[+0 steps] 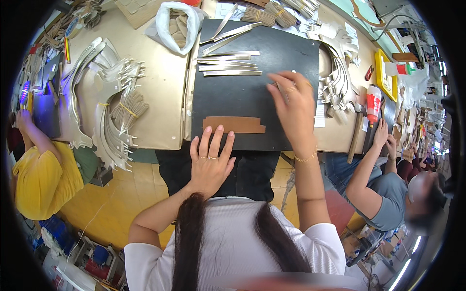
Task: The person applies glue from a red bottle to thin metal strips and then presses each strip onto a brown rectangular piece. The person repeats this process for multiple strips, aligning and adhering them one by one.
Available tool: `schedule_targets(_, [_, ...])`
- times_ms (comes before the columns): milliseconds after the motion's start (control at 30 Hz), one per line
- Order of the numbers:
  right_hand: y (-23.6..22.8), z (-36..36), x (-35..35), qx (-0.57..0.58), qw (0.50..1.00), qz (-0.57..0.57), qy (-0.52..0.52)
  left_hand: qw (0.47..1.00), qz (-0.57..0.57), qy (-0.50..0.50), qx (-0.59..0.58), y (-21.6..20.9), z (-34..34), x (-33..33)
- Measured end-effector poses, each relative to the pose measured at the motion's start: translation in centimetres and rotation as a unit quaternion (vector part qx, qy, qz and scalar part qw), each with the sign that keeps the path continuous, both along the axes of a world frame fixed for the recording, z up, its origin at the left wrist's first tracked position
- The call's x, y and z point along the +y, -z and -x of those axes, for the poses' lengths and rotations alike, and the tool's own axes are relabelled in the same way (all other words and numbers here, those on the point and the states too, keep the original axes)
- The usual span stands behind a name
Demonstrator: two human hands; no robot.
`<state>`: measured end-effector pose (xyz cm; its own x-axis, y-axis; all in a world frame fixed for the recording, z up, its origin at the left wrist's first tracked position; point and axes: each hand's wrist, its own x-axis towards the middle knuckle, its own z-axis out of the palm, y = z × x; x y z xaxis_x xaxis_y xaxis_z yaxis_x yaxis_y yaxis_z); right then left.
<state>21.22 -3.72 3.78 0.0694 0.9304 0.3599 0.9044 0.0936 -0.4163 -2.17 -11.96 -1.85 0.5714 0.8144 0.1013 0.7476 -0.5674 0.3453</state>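
Note:
On the black work mat (pixel 228 97) in front of me lies a flat brown strip (pixel 238 124), leather-like, with a stepped right end. The spread fingers of my left hand (pixel 212 157) rest along its lower edge; that hand is open. My right hand (pixel 295 104) is raised over the mat's right side, up and right of the strip. Its fingers are bent, and a thin greyish sliver shows between thumb and fingers, too small to name. Further up the mat lie several narrow pale strips (pixel 230 65), and more long ones (pixel 233 39) spread near its top edge.
Bundled pale curved pieces (pixel 104 97) cover the left table, with others (pixel 337 63) at right. A white bag (pixel 177 29) of cut pieces stands at the back. A red-and-white bottle (pixel 373 104) and yellow tray (pixel 386 75) are at right. Co-workers sit on both sides.

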Motion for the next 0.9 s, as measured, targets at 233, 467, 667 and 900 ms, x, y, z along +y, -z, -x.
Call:
schedule_targets(233, [3.2,4.3,5.9,-0.104,0.975,-0.055,-0.187,1.000,0.027,0.011,0.004,0.0,0.1,0.1])
schedule_targets(467, [1.9,4.5,6.9,-0.188,0.955,-0.066,-0.219,1.000,0.014,0.016,0.000,0.4,0.3,0.1])
schedule_targets(667, [-2.6,3.2,3.9,0.373,0.920,0.099,-0.064,1.000,0.019,0.010,-0.003,0.3,0.3,0.1])
schedule_targets(900, [-0.6,2.4,-1.2,0.627,0.752,0.200,-0.013,0.999,0.039,0.008,-0.015,-0.4,0.7,0.4])
